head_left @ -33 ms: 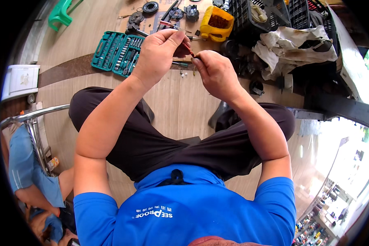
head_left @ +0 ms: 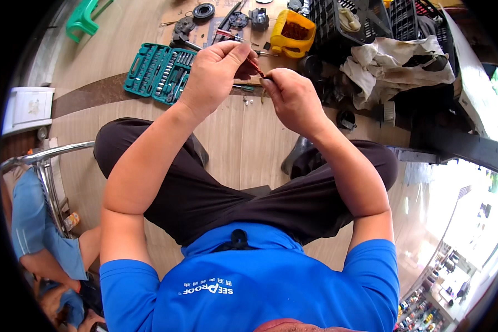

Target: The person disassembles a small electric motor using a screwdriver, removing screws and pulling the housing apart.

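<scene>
My left hand [head_left: 214,73] and my right hand [head_left: 293,95] are raised over the floor in front of my knees, their fingertips close together. Between them runs a thin reddish-brown strand [head_left: 255,66] that looks like wire. Fingers and thumb of the left hand close around one end, and the right hand pinches the other. A short yellowish tail [head_left: 263,97] shows below the right fingertips; whether it belongs to the strand I cannot tell. Beyond the left wrist lies an open green socket set case [head_left: 149,69]. A screwdriver [head_left: 243,87] rests on the floor behind the hands.
A cut-open yellow jug [head_left: 285,47] with brown contents stands ahead, beside a black crate [head_left: 365,27] and a dirty white cloth [head_left: 365,69]. Dark machine parts [head_left: 183,27] and a black ring [head_left: 203,11] lie on cardboard. A green stool [head_left: 83,21] is far left; another person's leg [head_left: 30,216] shows left.
</scene>
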A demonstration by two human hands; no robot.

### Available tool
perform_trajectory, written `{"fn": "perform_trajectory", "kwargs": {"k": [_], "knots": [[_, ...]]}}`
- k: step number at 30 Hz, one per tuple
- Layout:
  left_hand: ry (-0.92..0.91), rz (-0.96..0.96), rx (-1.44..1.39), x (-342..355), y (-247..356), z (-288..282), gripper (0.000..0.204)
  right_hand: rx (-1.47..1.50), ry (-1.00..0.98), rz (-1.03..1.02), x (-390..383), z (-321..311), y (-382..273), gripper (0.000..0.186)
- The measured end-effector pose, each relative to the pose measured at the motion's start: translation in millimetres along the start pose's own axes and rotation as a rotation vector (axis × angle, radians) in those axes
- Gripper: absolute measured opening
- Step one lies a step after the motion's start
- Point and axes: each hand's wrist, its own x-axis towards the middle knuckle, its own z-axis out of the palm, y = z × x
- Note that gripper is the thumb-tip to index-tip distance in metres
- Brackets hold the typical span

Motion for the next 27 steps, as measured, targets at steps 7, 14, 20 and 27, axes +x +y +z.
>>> {"fn": "perform_trajectory", "kwargs": {"k": [7, 14, 20, 27], "knots": [[0.032, -0.070, 0.098, 10, 28, -27, 0.043, -0.032, 0.177, 0.229, 12, -29, 26, 0.021], [-0.071, 0.253, 0.380, 3, 88, -76, 0.036, -0.026, 0.204, 0.282, 10, -24, 52, 0.023], [0.027, 0.352, 0.248, 23, 121, -137, 0.044, -0.240, -0.039, 0.320, -18, 30, 113, 0.027], [-0.029, 0.005, 0.992, 85, 53, -148, 0.047, -0.491, -0.541, 0.526, -66, 60, 192, 0.032]]}}
